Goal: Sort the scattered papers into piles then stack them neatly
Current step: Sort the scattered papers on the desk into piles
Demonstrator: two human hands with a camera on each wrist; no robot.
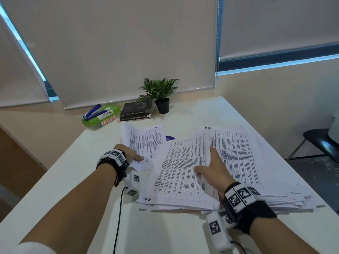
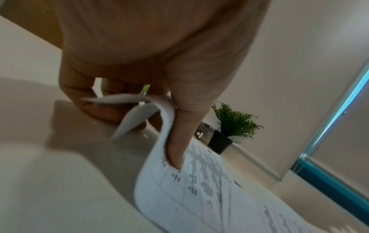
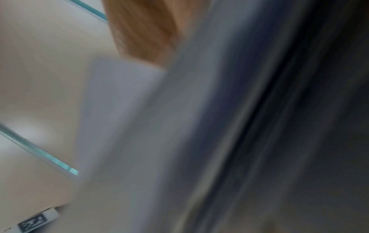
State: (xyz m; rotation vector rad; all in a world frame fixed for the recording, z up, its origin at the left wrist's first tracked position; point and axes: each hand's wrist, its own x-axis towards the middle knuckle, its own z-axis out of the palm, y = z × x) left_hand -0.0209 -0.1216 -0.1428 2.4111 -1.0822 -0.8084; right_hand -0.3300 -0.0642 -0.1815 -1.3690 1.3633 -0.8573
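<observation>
A wide, loose pile of printed table sheets (image 1: 236, 158) covers the right half of the white table (image 1: 73, 180). On it lies a skewed top sheet (image 1: 179, 171). My right hand (image 1: 203, 158) rests on that sheet's right edge with thumb and forefinger straight; its other fingers are hidden. The right wrist view is blurred, showing only one of its fingers (image 3: 143, 31) and paper edges (image 3: 119, 102). My left hand (image 1: 135, 156) pinches a few curled sheets (image 1: 145, 142) left of the pile. Its thumb (image 2: 177, 141) lies on top of those sheets (image 2: 199, 197) and its fingers (image 2: 95, 110) curl underneath.
Along the back edge stand a green box (image 1: 102, 117) with a blue stapler (image 1: 91, 110) on it, two dark books (image 1: 136, 111) and a potted fern (image 1: 161, 96). A dark blue disc (image 1: 169, 138) peeks out from under the papers. A black chair (image 1: 321, 142) stands right of the table.
</observation>
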